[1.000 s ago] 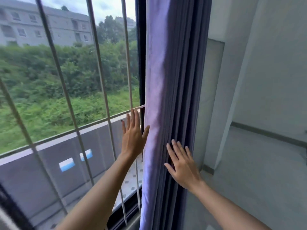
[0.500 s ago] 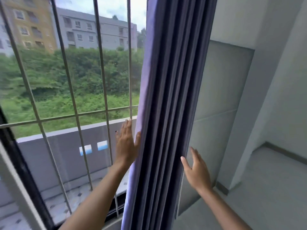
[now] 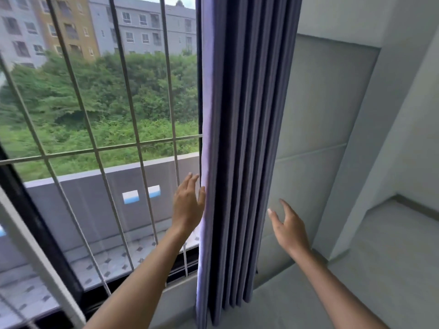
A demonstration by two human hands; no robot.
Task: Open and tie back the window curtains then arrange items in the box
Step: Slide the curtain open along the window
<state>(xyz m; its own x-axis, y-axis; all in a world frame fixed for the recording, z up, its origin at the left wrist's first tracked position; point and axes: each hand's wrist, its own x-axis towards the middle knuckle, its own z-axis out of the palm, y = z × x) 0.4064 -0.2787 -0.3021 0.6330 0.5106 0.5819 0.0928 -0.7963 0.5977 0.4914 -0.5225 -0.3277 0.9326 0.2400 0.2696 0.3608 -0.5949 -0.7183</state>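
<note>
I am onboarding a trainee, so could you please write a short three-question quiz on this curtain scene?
1. True or false: the curtain is gathered into folds at the window's right edge.
2. Which hand touches the curtain? A) left hand B) right hand
3. Fill in: metal ____ cross the window.

Key: 1 true. 2 A; its thumb meets the fabric's edge, the other is apart with fingers spread. 3 bars.

Matt purple cloth curtain (image 3: 240,148), probably painted metal window bars (image 3: 133,119), smooth matt wall (image 3: 332,103)

Window bars (image 3: 133,110) front greenery (image 3: 99,96) — apartment blocks (image 3: 142,24) beyond.
</note>
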